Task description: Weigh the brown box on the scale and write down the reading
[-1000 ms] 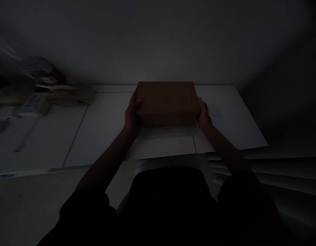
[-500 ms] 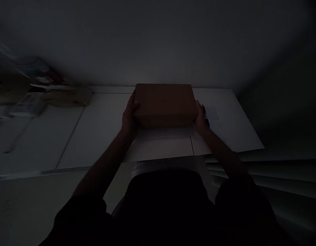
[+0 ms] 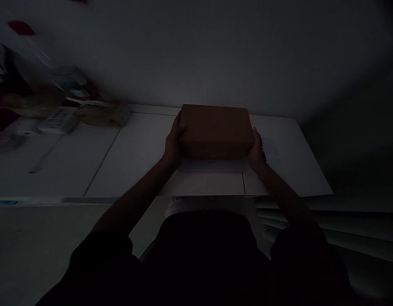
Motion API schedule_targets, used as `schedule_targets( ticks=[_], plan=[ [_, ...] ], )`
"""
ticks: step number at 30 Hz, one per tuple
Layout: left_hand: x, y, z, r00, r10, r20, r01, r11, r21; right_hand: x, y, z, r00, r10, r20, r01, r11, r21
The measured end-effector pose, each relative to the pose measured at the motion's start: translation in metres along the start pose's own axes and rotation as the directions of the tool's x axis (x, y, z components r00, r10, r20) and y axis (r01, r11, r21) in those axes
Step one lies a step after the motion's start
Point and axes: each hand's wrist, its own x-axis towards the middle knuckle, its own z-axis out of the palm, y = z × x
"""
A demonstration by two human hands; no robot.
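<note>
Both hands, left (image 3: 173, 144) and right (image 3: 256, 148), clasp the box (image 3: 216, 131) at nine and three o'clock, fingers grasping its ends, on the worktop (image 3: 135, 157).

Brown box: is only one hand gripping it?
No, the left hand grips the left end of the brown box and the right hand grips its right end.

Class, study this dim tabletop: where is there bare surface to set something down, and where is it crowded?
Bare: the white table between the left hand on the cardboard box and the seam line; also the near strip before the box, and right of the right hand past a faint printed patch. Crowded: the blurred clutter at far left.
</note>
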Motion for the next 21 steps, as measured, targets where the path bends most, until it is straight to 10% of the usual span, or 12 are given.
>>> schedule_targets(
  ticks=[21],
  plan=[
    [-0.025,0.090,-0.076,0.952,0.227,-0.207,-0.205,0.971,0.123,0.039,-0.011,0.116,0.941,-0.071,0.331,0.075,0.997,0.001]
  ],
)
